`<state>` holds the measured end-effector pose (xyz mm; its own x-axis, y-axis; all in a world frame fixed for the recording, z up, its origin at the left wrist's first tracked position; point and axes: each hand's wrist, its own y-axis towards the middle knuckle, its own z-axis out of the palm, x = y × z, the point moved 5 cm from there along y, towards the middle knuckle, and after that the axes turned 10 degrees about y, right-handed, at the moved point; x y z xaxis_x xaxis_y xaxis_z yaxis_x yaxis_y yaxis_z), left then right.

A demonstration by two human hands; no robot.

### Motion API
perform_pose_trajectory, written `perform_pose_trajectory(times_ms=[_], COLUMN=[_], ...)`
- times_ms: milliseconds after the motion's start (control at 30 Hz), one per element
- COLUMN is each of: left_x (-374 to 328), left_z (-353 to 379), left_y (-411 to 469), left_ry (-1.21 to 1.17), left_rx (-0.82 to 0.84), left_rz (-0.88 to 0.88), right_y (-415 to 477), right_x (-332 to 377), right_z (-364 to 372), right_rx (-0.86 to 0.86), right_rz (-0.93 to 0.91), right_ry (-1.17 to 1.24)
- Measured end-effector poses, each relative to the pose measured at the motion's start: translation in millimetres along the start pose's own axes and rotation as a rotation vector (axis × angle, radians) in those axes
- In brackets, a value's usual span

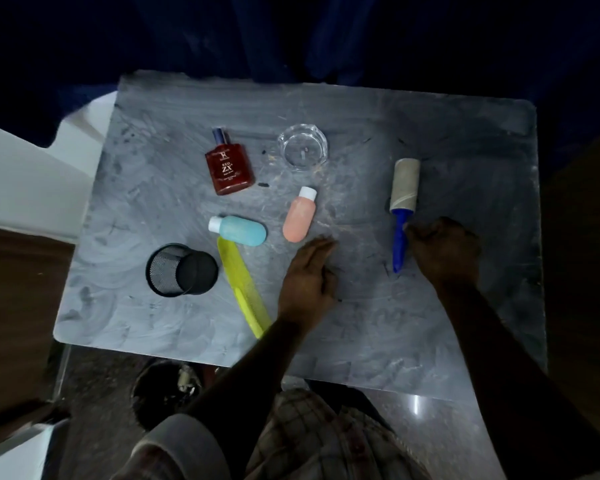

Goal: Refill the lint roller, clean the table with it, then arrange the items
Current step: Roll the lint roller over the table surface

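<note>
A lint roller (404, 202) with a blue handle and a bare cardboard-coloured core lies on the grey table (361, 327) at the right. My right hand (444, 251) rests just right of the handle, fingers curled and touching it, not clearly gripping. My left hand (309, 275) lies flat and open on the table's middle. A pink bottle (300, 216), a blue bottle (239, 229), a red perfume bottle (229, 166), a clear glass dish (302, 147), a yellow comb (243, 285) and a tipped black mesh cup (181, 269) lie scattered on the table.
Dark specks and dusty smears mark the table top. A dark bin (167, 393) stands on the floor under the near table edge. A white surface (21, 188) sits at the left, and dark blue fabric (291, 36) hangs behind the table.
</note>
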<state>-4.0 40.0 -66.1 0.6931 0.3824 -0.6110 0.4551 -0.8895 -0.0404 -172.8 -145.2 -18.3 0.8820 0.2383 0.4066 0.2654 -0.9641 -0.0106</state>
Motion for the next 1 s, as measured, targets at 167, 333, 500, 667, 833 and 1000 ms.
perform_pose_trajectory(times_ms=[167, 333, 500, 667, 833, 1000], left_x=[-4.5, -6.5, -4.3, 7.2, 37.1, 52.3], left_z=[-19.6, -47.0, -82.7, -128.3, -157.6, -135.6], left_y=[-17.6, -29.3, -32.2, -18.7, 82.2, 201.7], left_ry=[-0.019, -0.049, -0.15, -0.336, -0.363, 0.095], left_rx=[0.005, 0.01, -0.052, -0.155, -0.204, 0.032], left_rz=[0.041, 0.053, 0.033, -0.032, -0.165, -0.045], right_y=[0.1, -0.4, -2.5, -1.9, 24.4, 76.5], right_x=[5.8, 18.3, 27.2, 43.8, 120.1, 168.5], right_z=[4.2, 11.8, 13.8, -3.4, 26.6, 66.2], right_rx=[0.068, 0.104, 0.151, 0.012, 0.088, 0.094], right_rz=[0.087, 0.082, 0.118, 0.112, 0.102, 0.147], right_ry=[-0.021, 0.025, 0.079, -0.002, 0.338, 0.286])
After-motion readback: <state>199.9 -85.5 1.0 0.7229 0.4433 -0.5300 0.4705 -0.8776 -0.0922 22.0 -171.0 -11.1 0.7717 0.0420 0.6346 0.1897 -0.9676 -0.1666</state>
